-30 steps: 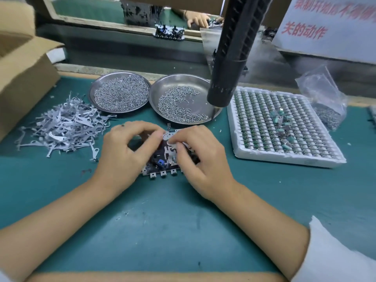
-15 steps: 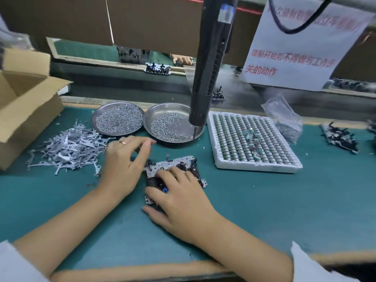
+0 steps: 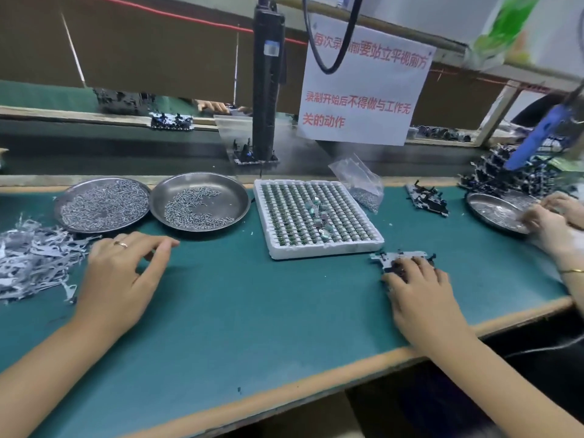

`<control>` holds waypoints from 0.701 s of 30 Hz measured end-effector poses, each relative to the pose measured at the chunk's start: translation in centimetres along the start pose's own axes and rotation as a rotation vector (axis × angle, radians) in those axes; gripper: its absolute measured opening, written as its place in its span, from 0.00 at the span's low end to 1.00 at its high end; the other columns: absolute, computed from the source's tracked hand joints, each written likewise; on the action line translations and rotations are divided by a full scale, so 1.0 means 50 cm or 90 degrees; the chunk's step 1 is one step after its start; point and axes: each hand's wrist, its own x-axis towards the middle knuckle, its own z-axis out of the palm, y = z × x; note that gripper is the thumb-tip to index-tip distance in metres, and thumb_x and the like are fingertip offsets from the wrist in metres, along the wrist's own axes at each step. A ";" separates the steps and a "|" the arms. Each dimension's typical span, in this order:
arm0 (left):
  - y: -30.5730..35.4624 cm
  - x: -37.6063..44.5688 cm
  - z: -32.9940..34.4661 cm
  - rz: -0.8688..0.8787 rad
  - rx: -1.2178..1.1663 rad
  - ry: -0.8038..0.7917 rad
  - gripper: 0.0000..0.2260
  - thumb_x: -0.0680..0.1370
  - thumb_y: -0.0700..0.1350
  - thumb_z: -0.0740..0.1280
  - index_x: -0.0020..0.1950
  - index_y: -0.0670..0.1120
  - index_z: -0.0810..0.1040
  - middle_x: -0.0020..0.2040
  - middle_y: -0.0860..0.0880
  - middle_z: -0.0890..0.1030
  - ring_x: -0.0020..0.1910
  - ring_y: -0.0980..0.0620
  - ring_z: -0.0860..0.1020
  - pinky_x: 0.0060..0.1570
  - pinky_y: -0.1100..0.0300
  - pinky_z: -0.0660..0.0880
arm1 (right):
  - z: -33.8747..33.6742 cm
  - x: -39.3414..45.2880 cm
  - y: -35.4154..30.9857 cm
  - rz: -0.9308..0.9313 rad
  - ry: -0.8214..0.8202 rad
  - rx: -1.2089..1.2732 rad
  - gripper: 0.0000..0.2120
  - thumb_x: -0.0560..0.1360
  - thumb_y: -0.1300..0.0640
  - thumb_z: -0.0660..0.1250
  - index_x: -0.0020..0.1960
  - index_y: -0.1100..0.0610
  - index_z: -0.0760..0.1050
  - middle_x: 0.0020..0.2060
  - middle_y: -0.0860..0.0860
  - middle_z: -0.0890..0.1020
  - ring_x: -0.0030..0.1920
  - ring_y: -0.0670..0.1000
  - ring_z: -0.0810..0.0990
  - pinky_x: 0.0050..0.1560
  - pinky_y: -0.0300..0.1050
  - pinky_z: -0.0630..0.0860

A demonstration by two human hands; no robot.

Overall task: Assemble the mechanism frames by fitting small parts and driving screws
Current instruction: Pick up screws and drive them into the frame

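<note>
Pressing down on the mechanism frame (image 3: 401, 258), our right hand (image 3: 420, 289) lies over its near side with fingers extended flat rather than wrapped around it; the frame sits on the green mat (image 3: 252, 311) just near-right of the white foam tray (image 3: 316, 216) of small parts. Our left hand (image 3: 123, 273) hovers low over the mat far to the left, fingers loosely spread and holding nothing, a ring on one finger. Just left of it lies the heap of thin metal levers (image 3: 34, 257). Beyond it we see two steel dishes of screws (image 3: 104, 205), (image 3: 200, 202). A black powered screwdriver (image 3: 268, 90) hangs above the dishes. Another person's hands (image 3: 550, 222) work at a third dish (image 3: 496, 211) on the far right.
</note>
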 end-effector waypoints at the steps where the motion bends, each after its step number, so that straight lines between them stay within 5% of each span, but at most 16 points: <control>1: 0.000 0.000 0.001 0.000 0.005 0.000 0.20 0.78 0.52 0.56 0.46 0.42 0.83 0.40 0.48 0.82 0.39 0.43 0.78 0.48 0.42 0.68 | 0.004 0.008 0.016 0.032 0.000 -0.022 0.18 0.71 0.64 0.68 0.60 0.56 0.77 0.65 0.59 0.72 0.67 0.63 0.68 0.61 0.59 0.67; 8: -0.005 -0.001 0.003 -0.014 0.025 -0.022 0.20 0.77 0.53 0.56 0.46 0.43 0.82 0.41 0.49 0.82 0.40 0.45 0.78 0.50 0.44 0.66 | -0.004 0.056 -0.100 -0.166 0.160 0.242 0.09 0.65 0.69 0.74 0.45 0.63 0.81 0.46 0.60 0.82 0.45 0.63 0.82 0.45 0.56 0.78; 15: 0.001 0.009 -0.005 -0.019 0.068 -0.065 0.18 0.76 0.53 0.57 0.51 0.44 0.83 0.47 0.49 0.82 0.47 0.45 0.78 0.54 0.47 0.66 | -0.012 0.158 -0.298 -0.368 0.270 0.418 0.07 0.69 0.67 0.69 0.47 0.65 0.81 0.42 0.58 0.83 0.37 0.60 0.80 0.37 0.52 0.77; 21: 0.007 0.116 -0.004 -0.062 0.065 -0.108 0.19 0.76 0.55 0.58 0.57 0.47 0.81 0.52 0.50 0.79 0.53 0.46 0.76 0.57 0.49 0.70 | 0.007 0.227 -0.389 -0.360 0.283 0.485 0.13 0.70 0.64 0.67 0.53 0.62 0.81 0.48 0.56 0.83 0.39 0.60 0.79 0.38 0.53 0.76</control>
